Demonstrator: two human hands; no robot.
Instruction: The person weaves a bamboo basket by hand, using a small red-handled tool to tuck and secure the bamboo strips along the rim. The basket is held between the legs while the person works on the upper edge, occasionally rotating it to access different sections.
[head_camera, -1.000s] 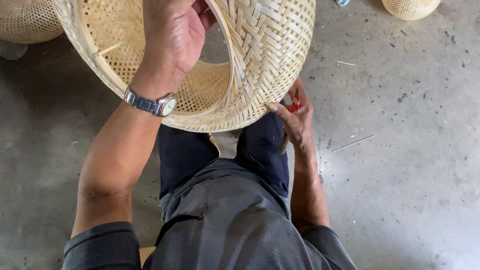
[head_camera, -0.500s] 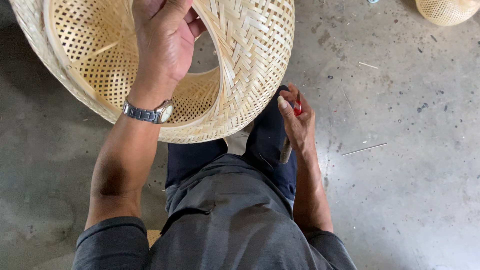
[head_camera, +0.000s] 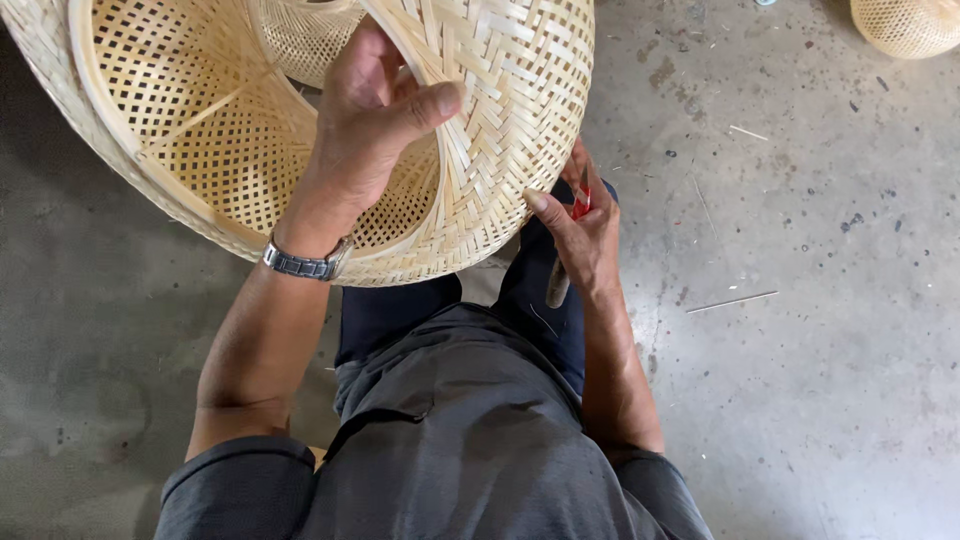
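Note:
A large woven bamboo basket (head_camera: 500, 110) lies tipped on its side over my knees, with its open mouth toward me. My left hand (head_camera: 375, 120), a metal watch on its wrist, grips the basket's rim, thumb pressed on the outer weave. My right hand (head_camera: 580, 235) is below the basket's right side, fingers touching the weave, closed on a small tool with a red part and a dark handle (head_camera: 558, 285). What kind of tool it is cannot be made out.
I sit on a grey concrete floor (head_camera: 800, 380) with scattered bamboo slivers (head_camera: 730, 301). Another woven basket (head_camera: 905, 25) stands at the top right corner. My dark trousers and grey shirt fill the lower middle.
The basket has shifted left and turned, showing more of its inside. My left hand moved its grip along the rim. My right hand stays by the basket's lower right side.

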